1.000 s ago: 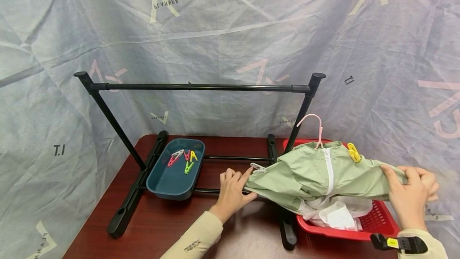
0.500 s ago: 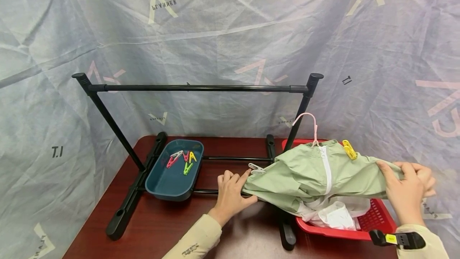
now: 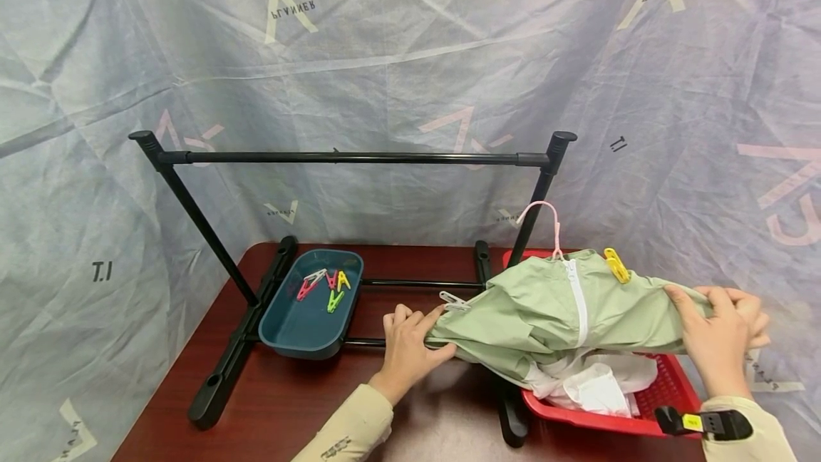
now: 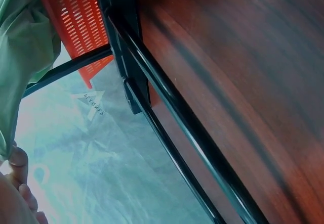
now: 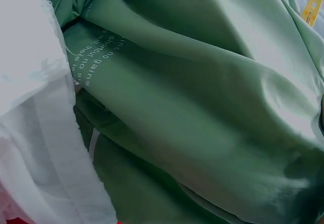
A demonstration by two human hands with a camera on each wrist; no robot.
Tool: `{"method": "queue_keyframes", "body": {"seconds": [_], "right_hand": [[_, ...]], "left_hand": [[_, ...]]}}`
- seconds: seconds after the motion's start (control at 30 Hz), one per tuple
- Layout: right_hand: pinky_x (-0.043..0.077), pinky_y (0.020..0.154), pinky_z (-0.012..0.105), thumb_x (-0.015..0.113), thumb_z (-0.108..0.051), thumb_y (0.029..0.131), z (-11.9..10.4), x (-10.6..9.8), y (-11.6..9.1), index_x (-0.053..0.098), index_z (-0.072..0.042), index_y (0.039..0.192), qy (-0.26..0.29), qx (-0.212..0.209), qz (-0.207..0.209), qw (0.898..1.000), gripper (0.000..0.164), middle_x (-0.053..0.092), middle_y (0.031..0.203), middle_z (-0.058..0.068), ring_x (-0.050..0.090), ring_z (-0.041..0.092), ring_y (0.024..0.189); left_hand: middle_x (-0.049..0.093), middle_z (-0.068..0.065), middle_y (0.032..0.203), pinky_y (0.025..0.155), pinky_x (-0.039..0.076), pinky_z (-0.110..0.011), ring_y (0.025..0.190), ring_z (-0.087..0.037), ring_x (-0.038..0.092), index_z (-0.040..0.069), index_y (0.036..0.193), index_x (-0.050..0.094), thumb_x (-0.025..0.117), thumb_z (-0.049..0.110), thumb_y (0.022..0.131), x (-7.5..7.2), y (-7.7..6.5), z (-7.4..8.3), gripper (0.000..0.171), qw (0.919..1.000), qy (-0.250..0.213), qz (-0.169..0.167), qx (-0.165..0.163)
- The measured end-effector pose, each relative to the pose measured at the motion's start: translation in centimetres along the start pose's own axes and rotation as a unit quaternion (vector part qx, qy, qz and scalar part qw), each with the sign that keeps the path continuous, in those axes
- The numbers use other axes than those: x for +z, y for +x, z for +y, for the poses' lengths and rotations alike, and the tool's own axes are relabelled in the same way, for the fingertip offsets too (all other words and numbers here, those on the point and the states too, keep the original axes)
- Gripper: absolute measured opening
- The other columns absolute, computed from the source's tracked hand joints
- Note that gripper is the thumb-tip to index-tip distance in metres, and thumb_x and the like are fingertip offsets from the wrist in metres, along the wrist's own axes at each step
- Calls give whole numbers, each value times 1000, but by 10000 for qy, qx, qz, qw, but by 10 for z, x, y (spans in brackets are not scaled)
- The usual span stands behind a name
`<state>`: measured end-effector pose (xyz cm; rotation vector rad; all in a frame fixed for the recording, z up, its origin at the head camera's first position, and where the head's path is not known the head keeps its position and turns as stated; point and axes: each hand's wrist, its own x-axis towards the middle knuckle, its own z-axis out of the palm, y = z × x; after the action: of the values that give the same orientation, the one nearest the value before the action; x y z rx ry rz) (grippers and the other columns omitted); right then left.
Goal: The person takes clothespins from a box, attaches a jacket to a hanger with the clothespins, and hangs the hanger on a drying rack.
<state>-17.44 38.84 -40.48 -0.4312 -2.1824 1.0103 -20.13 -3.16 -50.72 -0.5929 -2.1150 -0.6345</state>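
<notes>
A light green zip jacket hangs on a pink hanger, stretched sideways between both hands over a red basket. My left hand pinches its left end between thumb and fingers. At the other end my right hand grips the fabric. A white clothespin sits on the jacket near the left hand, and a yellow clothespin is clipped near the collar on the right. In the left wrist view, fingertips touch the green cloth. White printed lettering shows on the jacket in the right wrist view.
The red basket holds white cloth. A black rack with a top bar stands on the dark red table. A blue tray with several coloured clothespins rests over its left base. A printed grey sheet hangs behind.
Both hands and the jacket have shifted slightly left, with the hanger hook moving along. Each hand keeps its hold on the fabric, and the clothespins stay clipped.
</notes>
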Motion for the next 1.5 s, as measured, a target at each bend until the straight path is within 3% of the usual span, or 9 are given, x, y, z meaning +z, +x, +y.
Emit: {"method": "queue_keyframes", "body": {"seconds": [0.13,0.43,0.7,0.93,1.27,1.5], "right_hand": [[2,97,55,71,-30,92,-1,2,1,60,6,106,-49,-74,-69,9999,40,32,101,11,21,38,112],[-1,99,55,70,-28,93,-8,4,5,60,7,109,4,-191,-203,9996,40,32,105,14,18,41,117],[-1,101,57,71,-26,93,-12,5,9,60,7,110,-45,-323,-322,9989,40,35,117,22,20,42,119],[1,99,56,73,-26,91,-13,6,13,62,7,109,-5,-452,-441,9980,40,38,118,22,21,39,121],[2,91,62,71,-25,92,-15,6,17,60,7,104,-6,-724,-826,9939,36,38,116,22,19,45,118],[3,90,61,71,-28,92,-15,6,16,61,7,103,-92,-761,-786,9940,38,37,119,28,21,46,116]], "left_hand": [[60,4,71,69,28,-40,74,-19,43,15,112,76,83,42,59,-1,0,0,60,9999,-51,70,-56],[65,2,75,70,27,-39,74,-19,43,16,110,77,80,41,63,-2,-4,0,54,9995,-32,-86,-312],[67,1,76,69,28,-40,74,-19,43,15,105,77,82,39,61,-2,-5,1,50,9996,16,58,-280],[65,3,72,69,28,-39,73,-18,43,16,101,77,81,41,63,-2,-10,1,46,9995,93,-23,-302],[67,5,75,69,27,-39,74,-17,45,17,88,71,82,39,62,-3,-17,3,36,9988,3,-116,-474],[64,4,73,73,30,-41,75,-17,45,15,83,63,81,35,63,-1,-17,6,34,9979,76,-326,-549]]}}
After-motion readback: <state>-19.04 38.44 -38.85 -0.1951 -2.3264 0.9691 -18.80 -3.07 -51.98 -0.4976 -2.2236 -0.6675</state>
